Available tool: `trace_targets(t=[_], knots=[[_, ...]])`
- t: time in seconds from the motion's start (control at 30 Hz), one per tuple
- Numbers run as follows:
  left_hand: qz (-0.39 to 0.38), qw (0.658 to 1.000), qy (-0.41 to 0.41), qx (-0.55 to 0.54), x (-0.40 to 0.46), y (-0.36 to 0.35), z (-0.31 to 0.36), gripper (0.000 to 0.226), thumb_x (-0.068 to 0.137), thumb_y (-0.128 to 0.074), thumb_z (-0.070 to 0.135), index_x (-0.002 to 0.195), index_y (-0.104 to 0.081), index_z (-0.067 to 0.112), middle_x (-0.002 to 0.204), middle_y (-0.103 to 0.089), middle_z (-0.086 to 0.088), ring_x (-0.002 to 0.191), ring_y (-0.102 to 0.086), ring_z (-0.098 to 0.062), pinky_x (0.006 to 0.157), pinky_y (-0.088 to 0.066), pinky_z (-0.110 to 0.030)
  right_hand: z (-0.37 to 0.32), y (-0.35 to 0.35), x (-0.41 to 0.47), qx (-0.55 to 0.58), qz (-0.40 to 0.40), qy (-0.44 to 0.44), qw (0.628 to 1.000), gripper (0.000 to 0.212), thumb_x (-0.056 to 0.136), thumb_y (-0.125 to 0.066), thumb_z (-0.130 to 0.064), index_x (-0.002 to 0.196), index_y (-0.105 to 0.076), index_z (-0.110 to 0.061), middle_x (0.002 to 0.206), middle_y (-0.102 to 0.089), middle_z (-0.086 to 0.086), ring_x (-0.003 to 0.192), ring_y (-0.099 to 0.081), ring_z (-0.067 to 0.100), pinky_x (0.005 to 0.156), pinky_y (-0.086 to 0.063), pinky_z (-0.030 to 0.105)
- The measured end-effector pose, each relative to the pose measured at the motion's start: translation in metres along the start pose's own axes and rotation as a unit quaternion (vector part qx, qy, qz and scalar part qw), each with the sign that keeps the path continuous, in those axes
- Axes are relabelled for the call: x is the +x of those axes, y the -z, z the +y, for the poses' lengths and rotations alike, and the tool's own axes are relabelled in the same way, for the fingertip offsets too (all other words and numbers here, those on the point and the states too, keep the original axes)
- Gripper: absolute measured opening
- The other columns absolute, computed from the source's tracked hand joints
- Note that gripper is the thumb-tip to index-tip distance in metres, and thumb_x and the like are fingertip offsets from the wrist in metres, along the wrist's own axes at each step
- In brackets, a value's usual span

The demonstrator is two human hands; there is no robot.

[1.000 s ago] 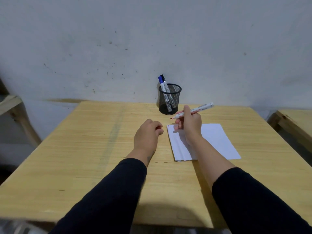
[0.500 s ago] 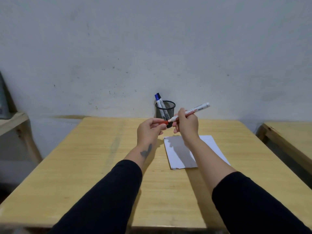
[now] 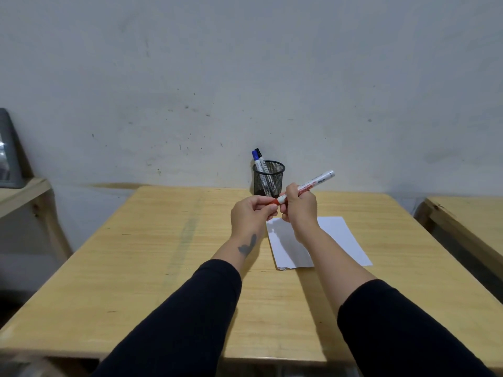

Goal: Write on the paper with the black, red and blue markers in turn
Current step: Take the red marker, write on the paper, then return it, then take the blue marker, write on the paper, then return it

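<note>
Both hands are raised above the wooden table point(image 3: 152, 268), meeting on the red marker point(image 3: 313, 185): the right hand point(image 3: 300, 206) is wrapped around its barrel, which slants up to the right, while the left hand point(image 3: 251, 216) pinches the red cap point(image 3: 279, 201) at its lower left end. Just below and to the right of the hands lies the white paper point(image 3: 343, 240), partly hidden by the right forearm. Farther off, by the wall, a black mesh pen holder point(image 3: 269, 177) holds the blue marker point(image 3: 255, 156) and the black marker point(image 3: 259, 153), leaning left.
</note>
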State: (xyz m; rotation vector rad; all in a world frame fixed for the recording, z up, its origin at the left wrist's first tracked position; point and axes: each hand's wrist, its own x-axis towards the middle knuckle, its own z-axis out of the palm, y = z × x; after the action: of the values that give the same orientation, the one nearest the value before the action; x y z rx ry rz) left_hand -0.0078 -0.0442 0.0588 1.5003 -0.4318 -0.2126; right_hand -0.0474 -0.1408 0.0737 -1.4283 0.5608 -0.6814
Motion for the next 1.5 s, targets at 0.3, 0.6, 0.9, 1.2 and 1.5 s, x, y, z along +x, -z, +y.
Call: trace_targets(t=[0.3, 0.6, 0.9, 1.2, 1.5], knots=[[0.069, 0.993, -0.013, 0.092, 0.018, 0.022, 0.004, 0.012, 0.085, -0.066, 0.005, 0.092, -0.072, 0.012, 0.079, -0.069, -0.003, 0.073, -0.065, -0.012, 0.071, -0.053, -0.020, -0.010, 0.005, 0.004, -0.425, 0.051, 0.160, 0.889, 0.045, 0.097, -0.042, -0.043, 0.065, -0.049, -0.013, 0.071, -0.058, 0.004, 0.069, -0.055, 0.027, 0.056, -0.037, 0.031], [0.048, 0.989, -0.050, 0.133, 0.023, 0.018, 0.003, 0.022, 0.088, -0.064, 0.010, 0.109, -0.066, 0.014, 0.089, -0.068, -0.001, 0.086, -0.064, -0.015, 0.073, -0.047, -0.017, 0.007, 0.004, 0.032, -0.567, 0.044, 0.466, 0.678, 0.016, 0.067, -0.082, -0.013, 0.075, -0.076, -0.025, 0.064, -0.068, -0.007, 0.066, -0.056, 0.027, 0.056, -0.038, 0.030], [-0.120, 0.810, -0.012, 0.573, 0.016, 0.044, -0.066, 0.088, 0.087, -0.023, 0.071, 0.151, -0.007, 0.013, 0.162, -0.003, 0.000, 0.148, 0.004, -0.014, 0.120, 0.003, -0.044, -0.075, -0.028, 0.088, -0.311, 0.084, 0.292, 0.900, 0.025, 0.089, -0.063, -0.017, 0.114, -0.068, -0.017, 0.098, -0.070, 0.004, 0.086, -0.066, 0.021, 0.079, -0.053, 0.034], [-0.106, 0.784, -0.021, 0.611, 0.021, 0.043, -0.070, 0.087, 0.086, -0.019, 0.071, 0.151, -0.002, 0.016, 0.161, 0.003, 0.002, 0.147, 0.008, -0.012, 0.120, 0.005, -0.043, -0.022, -0.043, 0.136, -0.397, 0.036, 0.160, 0.903, 0.034, 0.090, -0.062, -0.015, 0.124, -0.064, -0.012, 0.114, -0.070, 0.009, 0.098, -0.066, 0.024, 0.081, -0.050, 0.030], [-0.105, 0.784, -0.018, 0.612, 0.022, 0.043, -0.070, 0.088, 0.085, -0.020, 0.072, 0.151, -0.004, 0.016, 0.161, 0.003, 0.002, 0.147, 0.008, -0.012, 0.120, 0.005, -0.043, -0.010, -0.049, 0.145, -0.383, 0.073, 0.181, 0.903, 0.022, 0.087, -0.062, -0.005, 0.108, -0.067, -0.010, 0.101, -0.070, 0.012, 0.092, -0.066, 0.027, 0.077, -0.053, 0.033]])
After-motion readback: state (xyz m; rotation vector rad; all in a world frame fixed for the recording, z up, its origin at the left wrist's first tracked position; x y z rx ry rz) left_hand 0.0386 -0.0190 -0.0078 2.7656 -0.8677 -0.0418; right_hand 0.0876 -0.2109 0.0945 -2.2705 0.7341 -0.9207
